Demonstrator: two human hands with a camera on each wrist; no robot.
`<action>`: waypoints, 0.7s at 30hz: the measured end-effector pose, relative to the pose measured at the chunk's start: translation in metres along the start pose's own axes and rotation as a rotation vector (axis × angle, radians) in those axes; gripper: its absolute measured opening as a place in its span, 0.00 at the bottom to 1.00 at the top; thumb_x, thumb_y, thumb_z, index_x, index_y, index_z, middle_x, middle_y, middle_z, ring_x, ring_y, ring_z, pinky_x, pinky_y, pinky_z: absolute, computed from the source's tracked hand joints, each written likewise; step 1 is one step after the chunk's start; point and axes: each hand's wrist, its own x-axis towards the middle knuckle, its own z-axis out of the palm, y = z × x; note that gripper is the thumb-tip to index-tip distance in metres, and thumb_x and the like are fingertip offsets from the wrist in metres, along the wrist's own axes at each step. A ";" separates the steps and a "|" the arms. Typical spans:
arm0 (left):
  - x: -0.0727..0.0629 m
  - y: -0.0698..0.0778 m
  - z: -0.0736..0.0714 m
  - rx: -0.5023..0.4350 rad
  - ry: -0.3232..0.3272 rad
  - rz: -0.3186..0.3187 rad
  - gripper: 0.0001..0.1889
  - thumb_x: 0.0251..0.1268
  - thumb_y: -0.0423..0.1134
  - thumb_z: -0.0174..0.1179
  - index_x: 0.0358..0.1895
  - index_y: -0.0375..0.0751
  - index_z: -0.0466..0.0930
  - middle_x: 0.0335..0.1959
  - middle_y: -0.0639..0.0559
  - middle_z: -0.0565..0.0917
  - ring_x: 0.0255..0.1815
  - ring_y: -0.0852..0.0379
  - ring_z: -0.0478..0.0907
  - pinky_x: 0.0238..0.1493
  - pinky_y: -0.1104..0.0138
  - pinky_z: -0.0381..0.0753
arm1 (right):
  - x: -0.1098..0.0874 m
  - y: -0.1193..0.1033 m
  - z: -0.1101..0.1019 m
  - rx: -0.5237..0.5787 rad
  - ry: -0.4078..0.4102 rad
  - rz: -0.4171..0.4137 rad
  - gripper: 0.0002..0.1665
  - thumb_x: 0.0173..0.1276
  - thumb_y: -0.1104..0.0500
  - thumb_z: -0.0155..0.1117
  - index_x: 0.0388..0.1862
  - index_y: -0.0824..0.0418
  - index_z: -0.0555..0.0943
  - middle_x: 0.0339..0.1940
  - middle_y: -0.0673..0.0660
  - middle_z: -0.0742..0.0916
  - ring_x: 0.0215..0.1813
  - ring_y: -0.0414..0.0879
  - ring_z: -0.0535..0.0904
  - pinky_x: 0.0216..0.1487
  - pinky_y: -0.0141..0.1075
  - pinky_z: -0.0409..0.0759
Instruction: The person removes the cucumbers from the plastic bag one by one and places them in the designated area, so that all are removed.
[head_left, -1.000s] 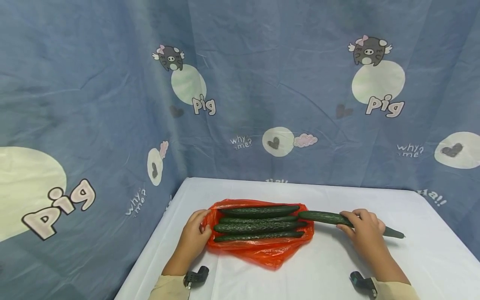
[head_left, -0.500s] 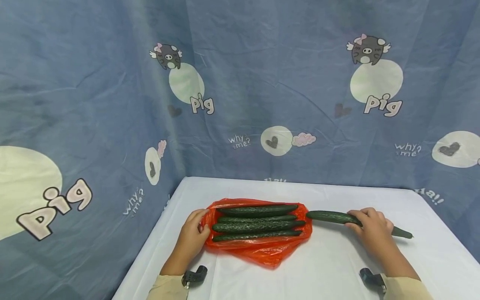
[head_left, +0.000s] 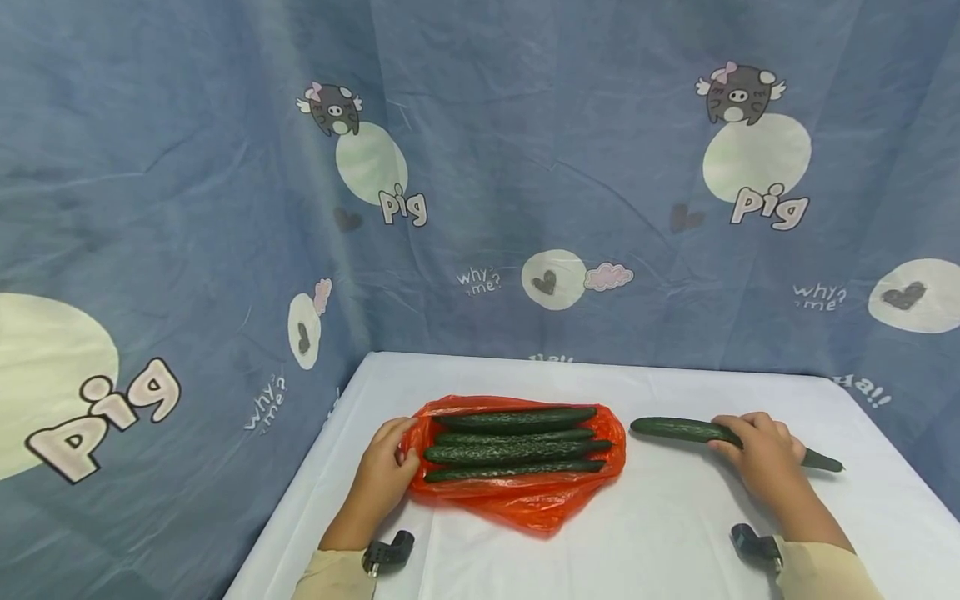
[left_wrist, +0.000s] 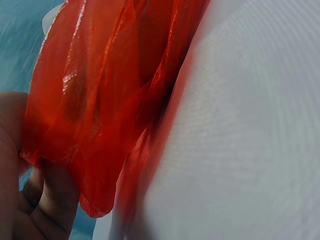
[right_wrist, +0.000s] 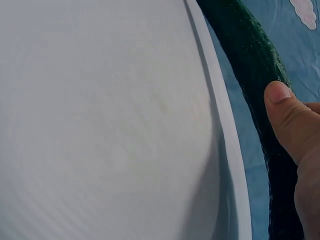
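Note:
My left hand [head_left: 384, 471] pinches the left edge of a red plastic bag [head_left: 525, 517]. Several dark green cucumbers [head_left: 517, 452] lie side by side in the bag's wide mouth. In the left wrist view the thin, creased bag [left_wrist: 100, 100] passes between thumb and fingers. To the right of the bag, my right hand [head_left: 765, 458] grips one long cucumber [head_left: 675, 429] around its middle, its left end just apart from the bag's edge. The right wrist view shows the thumb [right_wrist: 287, 107] pressed along this cucumber [right_wrist: 250, 55].
Everything rests on or above a white-covered table [head_left: 600, 558]. A blue curtain [head_left: 480, 167] printed with pigs and words stands behind and at the left. Each wrist carries a small black camera [head_left: 390, 552].
My right hand has carried its cucumber to the right, so its left end has moved away from the bag's edge. The left hand stays at the bag.

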 end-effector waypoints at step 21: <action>0.001 -0.004 0.001 0.003 0.003 0.018 0.25 0.64 0.27 0.63 0.66 0.36 0.81 0.65 0.43 0.80 0.33 0.61 0.71 0.36 0.71 0.77 | -0.001 0.009 0.002 -0.028 -0.118 0.042 0.31 0.74 0.41 0.65 0.68 0.57 0.77 0.61 0.73 0.76 0.59 0.73 0.69 0.52 0.72 0.58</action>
